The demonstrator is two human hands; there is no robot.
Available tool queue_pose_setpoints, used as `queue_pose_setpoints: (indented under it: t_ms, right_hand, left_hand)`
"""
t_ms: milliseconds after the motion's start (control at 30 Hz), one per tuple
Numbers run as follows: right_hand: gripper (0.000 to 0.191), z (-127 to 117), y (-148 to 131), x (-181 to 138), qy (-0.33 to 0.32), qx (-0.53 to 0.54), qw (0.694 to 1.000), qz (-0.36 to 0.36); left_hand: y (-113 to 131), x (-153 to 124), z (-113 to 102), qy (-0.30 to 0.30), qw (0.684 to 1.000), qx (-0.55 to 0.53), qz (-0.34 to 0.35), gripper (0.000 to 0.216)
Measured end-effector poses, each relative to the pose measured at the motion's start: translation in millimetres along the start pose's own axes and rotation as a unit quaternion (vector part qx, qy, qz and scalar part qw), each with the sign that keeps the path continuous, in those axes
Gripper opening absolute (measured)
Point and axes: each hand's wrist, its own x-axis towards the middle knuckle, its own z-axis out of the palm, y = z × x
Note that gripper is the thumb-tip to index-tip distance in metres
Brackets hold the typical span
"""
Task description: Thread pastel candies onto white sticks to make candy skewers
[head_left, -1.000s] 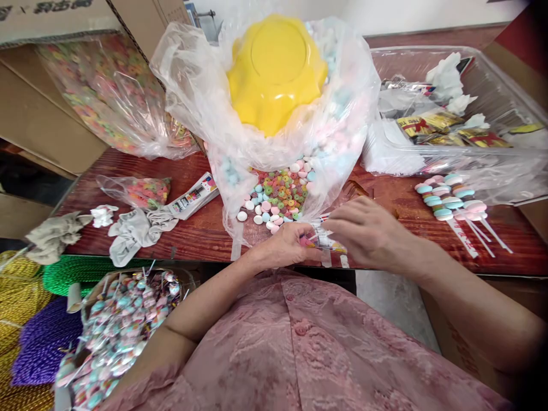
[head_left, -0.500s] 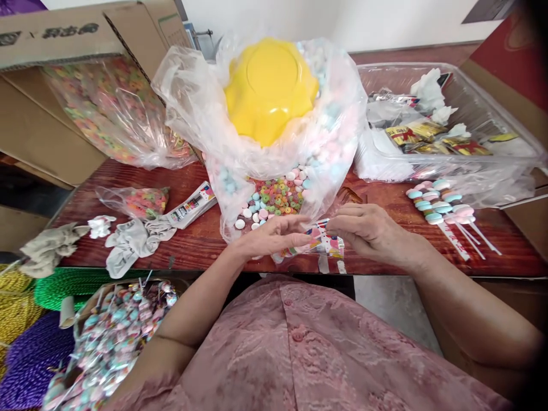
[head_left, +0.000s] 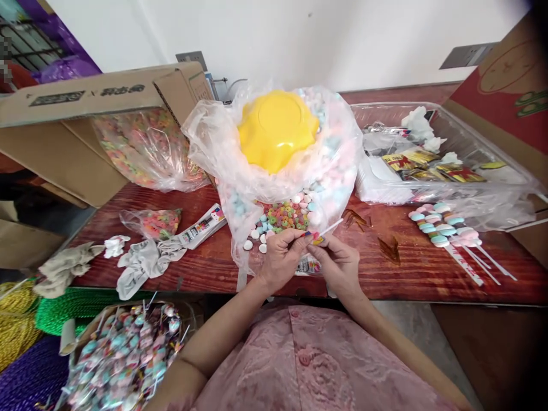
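Note:
My left hand (head_left: 280, 258) and my right hand (head_left: 341, 265) meet over the table's front edge, fingertips pinched together. Between them is a small printed wrapper (head_left: 315, 237) in red, blue and yellow, mostly covered by my fingers. A thin white stick (head_left: 334, 226) points up and right from it; what the wrapper encloses is hidden. Under my hands lies another printed wrapper (head_left: 309, 264). Just beyond are fruit-coloured ring candies (head_left: 285, 217) and white, pink and blue round candies (head_left: 255, 234) on a clear plastic bag. Candy skewers (head_left: 445, 225) on white sticks lie to the right.
An upturned yellow bowl (head_left: 278, 128) sits on the large candy bag (head_left: 338, 148). A clear plastic tub (head_left: 449, 185) stands at the right, a cardboard box (head_left: 120, 85) at the left. Flat wrappers (head_left: 201, 228) and cloth gloves (head_left: 145, 265) lie left. Wrapped skewers (head_left: 124, 354) fill a container below.
My hands have come together and now grip the wrapper with a stick; before, my left hand lay stretched over wrappers and my right pinched near them. The view has tilted upward.

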Motion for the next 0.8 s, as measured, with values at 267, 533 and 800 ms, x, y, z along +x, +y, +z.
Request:
queue_pose_setpoints:
  t_ms: [267, 533, 800]
  right_hand:
    - [0.012, 6.8, -4.4, 3.3, 0.055, -0.095, 0.986, -0.127]
    - [0.063, 1.2, 9.1, 12.6, -0.019, -0.070, 0.993, -0.095]
    - [0.042, -43.7, -19.1, 11.8, -0.251, -0.356, 0.809, -0.395]
  left_hand:
    - [-6.2, -6.4, 5.7, -0.104, 0.975, -0.155, -0.121, 0.049]
    - [-4.2, -0.4, -15.0, -0.151, 0.950, -0.186, -0.203, 0.044]
    - [6.1, -8.7, -24.9, -0.319, 0.890, -0.141, -0.294, 0.039]
